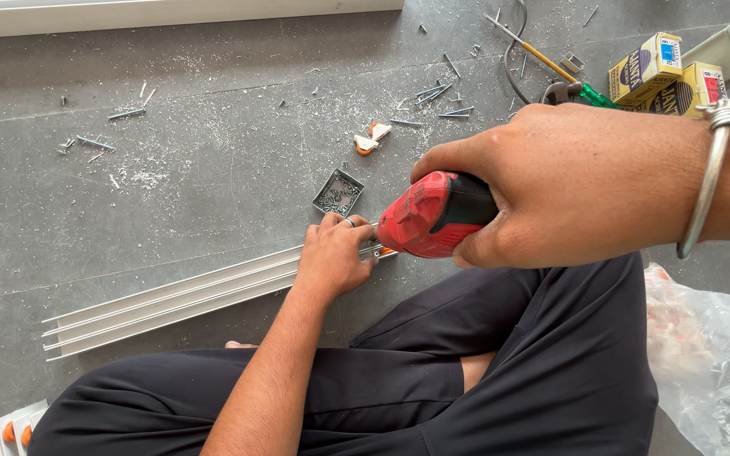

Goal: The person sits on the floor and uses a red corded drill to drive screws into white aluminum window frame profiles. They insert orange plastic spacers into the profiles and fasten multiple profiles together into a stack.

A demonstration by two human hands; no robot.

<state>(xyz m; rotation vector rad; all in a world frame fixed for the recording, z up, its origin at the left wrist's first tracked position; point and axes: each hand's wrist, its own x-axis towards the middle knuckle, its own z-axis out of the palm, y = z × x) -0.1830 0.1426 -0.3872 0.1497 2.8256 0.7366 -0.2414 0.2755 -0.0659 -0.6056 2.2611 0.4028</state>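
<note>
My right hand (572,181) grips a red and black power drill (433,213), its nose pointing down toward the end of a long silver aluminium track (171,300) that lies on the grey floor. My left hand (335,253) presses down on the right end of that track, fingers closed over it beside the drill tip. A metal bangle sits on my right wrist. I sit cross-legged in dark trousers, just below the track.
A small square tin of screws (337,192) and an orange-white fitting (371,138) lie beyond the track. Loose screws and metal shavings litter the floor. Yellow boxes (656,72), a green-handled screwdriver (589,93) and a plastic bag (711,355) are at the right.
</note>
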